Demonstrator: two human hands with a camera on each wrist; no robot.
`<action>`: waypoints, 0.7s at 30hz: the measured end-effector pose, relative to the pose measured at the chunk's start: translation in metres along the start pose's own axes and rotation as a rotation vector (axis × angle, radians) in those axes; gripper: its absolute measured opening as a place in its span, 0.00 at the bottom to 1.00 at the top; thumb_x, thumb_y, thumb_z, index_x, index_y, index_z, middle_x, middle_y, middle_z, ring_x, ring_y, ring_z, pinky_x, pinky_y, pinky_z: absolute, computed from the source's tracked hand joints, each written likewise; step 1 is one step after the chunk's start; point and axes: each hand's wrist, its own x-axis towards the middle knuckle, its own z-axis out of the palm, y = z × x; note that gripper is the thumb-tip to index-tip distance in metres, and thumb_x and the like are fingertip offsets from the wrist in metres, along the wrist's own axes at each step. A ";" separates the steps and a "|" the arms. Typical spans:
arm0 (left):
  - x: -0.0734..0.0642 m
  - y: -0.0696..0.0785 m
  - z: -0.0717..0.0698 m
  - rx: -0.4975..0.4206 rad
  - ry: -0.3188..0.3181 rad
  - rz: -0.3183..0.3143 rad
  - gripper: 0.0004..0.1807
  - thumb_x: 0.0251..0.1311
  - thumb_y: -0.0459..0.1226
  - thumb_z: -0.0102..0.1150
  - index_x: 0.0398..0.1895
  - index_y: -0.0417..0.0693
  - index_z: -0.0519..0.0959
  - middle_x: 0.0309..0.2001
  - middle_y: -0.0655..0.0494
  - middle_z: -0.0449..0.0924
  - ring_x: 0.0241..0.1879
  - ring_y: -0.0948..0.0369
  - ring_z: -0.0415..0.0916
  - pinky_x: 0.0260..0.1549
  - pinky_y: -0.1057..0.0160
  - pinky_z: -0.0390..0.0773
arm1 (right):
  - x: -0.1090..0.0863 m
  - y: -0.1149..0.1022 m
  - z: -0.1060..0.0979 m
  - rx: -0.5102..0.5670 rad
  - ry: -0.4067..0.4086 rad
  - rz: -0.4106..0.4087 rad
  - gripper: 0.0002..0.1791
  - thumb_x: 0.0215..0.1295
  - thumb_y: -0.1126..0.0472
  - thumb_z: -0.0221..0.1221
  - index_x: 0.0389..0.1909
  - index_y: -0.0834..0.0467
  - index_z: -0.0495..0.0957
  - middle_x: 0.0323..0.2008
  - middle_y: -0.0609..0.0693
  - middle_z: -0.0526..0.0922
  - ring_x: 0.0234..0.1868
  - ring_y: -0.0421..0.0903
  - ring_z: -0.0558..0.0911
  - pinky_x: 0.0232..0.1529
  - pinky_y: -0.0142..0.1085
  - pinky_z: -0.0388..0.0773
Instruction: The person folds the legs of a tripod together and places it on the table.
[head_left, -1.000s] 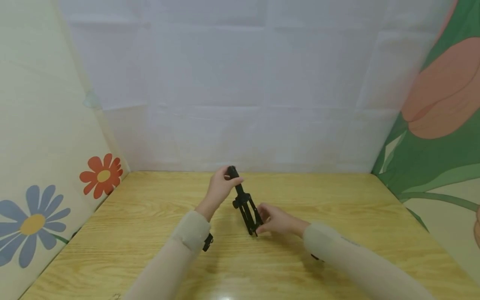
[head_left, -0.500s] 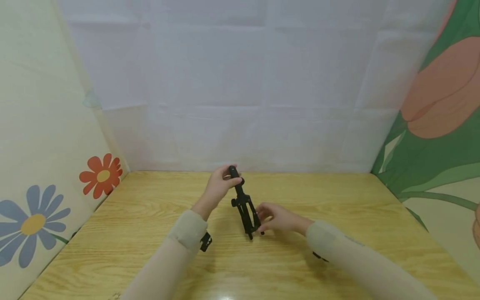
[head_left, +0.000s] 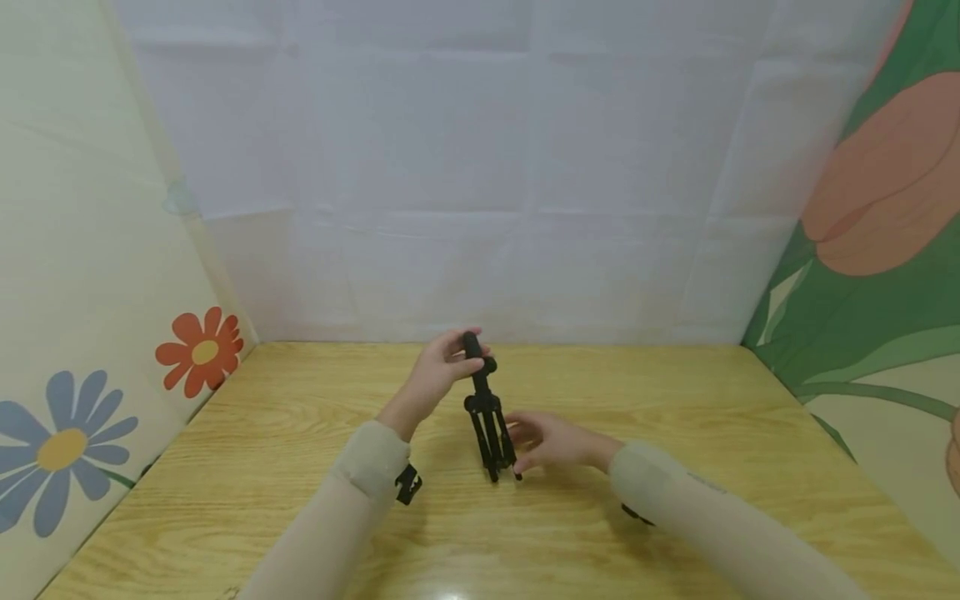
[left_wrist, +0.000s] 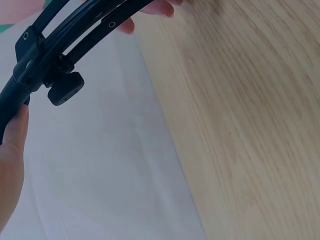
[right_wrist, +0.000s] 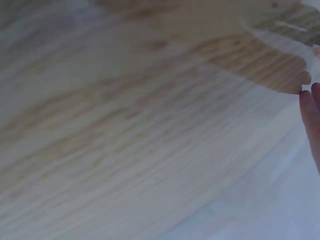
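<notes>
A small black tripod (head_left: 491, 429) stands tilted over the table in the head view, its legs drawn close together and pointing down. My left hand (head_left: 442, 364) grips its upper column, thumb across the near side. In the left wrist view the tripod's collar and side knob (left_wrist: 66, 89) show large, with the left thumb (left_wrist: 15, 135) along the column. My right hand (head_left: 551, 442) holds the legs low on their right side, thumb by a foot and fingers curved behind. Right fingertips (left_wrist: 159, 7) show past the legs in the left wrist view. Only right fingers (right_wrist: 312, 122) show in the right wrist view.
The wood-grain table (head_left: 300, 517) lies under both hands. A white sheet (head_left: 480, 167) hangs along its back edge. Flower-printed panels stand at the left (head_left: 90, 275) and right (head_left: 870, 333). Dark straps (head_left: 408, 483) sit at the sleeve cuffs.
The tripod has turned about its length and come more upright, its top shifting slightly right and its feet slightly down. Both hands stay on it with small movements.
</notes>
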 end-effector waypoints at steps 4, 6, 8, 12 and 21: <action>-0.001 0.003 0.004 0.001 -0.021 0.021 0.28 0.67 0.25 0.53 0.69 0.36 0.63 0.57 0.35 0.74 0.58 0.45 0.73 0.56 0.51 0.73 | 0.000 -0.002 0.001 0.021 -0.031 -0.001 0.43 0.61 0.68 0.65 0.72 0.70 0.52 0.63 0.67 0.70 0.63 0.62 0.70 0.64 0.54 0.64; -0.001 0.004 0.005 -0.008 -0.027 0.029 0.27 0.67 0.25 0.53 0.69 0.36 0.63 0.56 0.35 0.74 0.58 0.44 0.73 0.57 0.51 0.73 | 0.001 -0.002 0.001 0.032 -0.057 -0.020 0.44 0.61 0.69 0.65 0.72 0.70 0.50 0.62 0.68 0.70 0.63 0.62 0.71 0.64 0.53 0.65; 0.000 0.003 0.006 -0.017 -0.032 0.034 0.27 0.67 0.24 0.52 0.69 0.35 0.63 0.56 0.35 0.74 0.58 0.44 0.73 0.57 0.51 0.73 | 0.003 -0.001 0.002 0.043 -0.079 -0.042 0.44 0.61 0.71 0.64 0.72 0.71 0.50 0.62 0.68 0.70 0.63 0.62 0.71 0.63 0.52 0.66; 0.001 0.002 0.007 -0.040 -0.039 0.036 0.27 0.67 0.24 0.51 0.69 0.35 0.62 0.57 0.35 0.74 0.59 0.45 0.73 0.57 0.51 0.72 | 0.004 0.000 0.002 0.026 -0.092 -0.050 0.43 0.59 0.72 0.65 0.71 0.74 0.51 0.62 0.69 0.70 0.63 0.61 0.71 0.64 0.49 0.66; 0.001 -0.001 0.007 -0.067 -0.033 0.032 0.27 0.68 0.24 0.50 0.69 0.34 0.61 0.58 0.30 0.70 0.59 0.45 0.72 0.58 0.51 0.71 | 0.005 0.001 0.003 0.062 -0.086 0.026 0.44 0.58 0.71 0.67 0.71 0.72 0.52 0.62 0.68 0.70 0.62 0.61 0.72 0.63 0.48 0.67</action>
